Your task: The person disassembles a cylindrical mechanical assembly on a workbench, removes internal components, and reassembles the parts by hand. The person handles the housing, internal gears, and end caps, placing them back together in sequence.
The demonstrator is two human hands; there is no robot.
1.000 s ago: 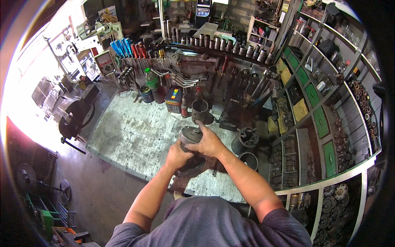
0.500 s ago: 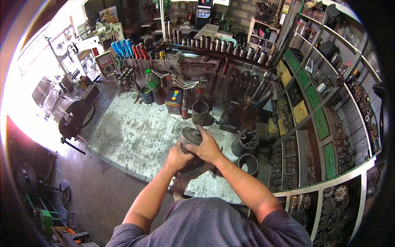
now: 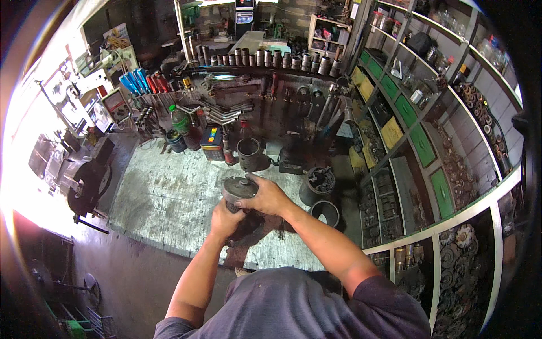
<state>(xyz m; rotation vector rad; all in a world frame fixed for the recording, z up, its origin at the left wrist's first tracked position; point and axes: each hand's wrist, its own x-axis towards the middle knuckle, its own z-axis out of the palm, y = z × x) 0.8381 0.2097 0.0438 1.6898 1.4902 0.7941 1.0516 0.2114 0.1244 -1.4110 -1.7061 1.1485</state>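
Note:
A round grey metal cover [image 3: 236, 188] with a small raised hub sits on a ridged, dark cylindrical part, above the middle of the worktable [image 3: 152, 198]. My left hand [image 3: 226, 219] is wrapped round the side of this part below the cover. My right hand [image 3: 267, 196] grips the cover's right side, with its thumb across the near edge and its fingers round the far edge. The lower portion of the part is mostly hidden by my hands and shadow. Just beyond stands an open hollow metal cylinder [image 3: 248, 148].
Two dark containers, one filled with metal parts [image 3: 317, 183] and one open-topped [image 3: 326, 210], stand right of my forearm. Behind are a battery-like box [image 3: 213, 144], a green-capped bottle [image 3: 179, 120], wrenches [image 3: 226, 110] and a row of sockets [image 3: 268, 58]. Parts shelves [image 3: 406, 198] line the right.
The whole view has shifted, so the bench and shelves appear farther left. Both hands keep their hold on the covered cylindrical part, which stays at nearly the same place over the table.

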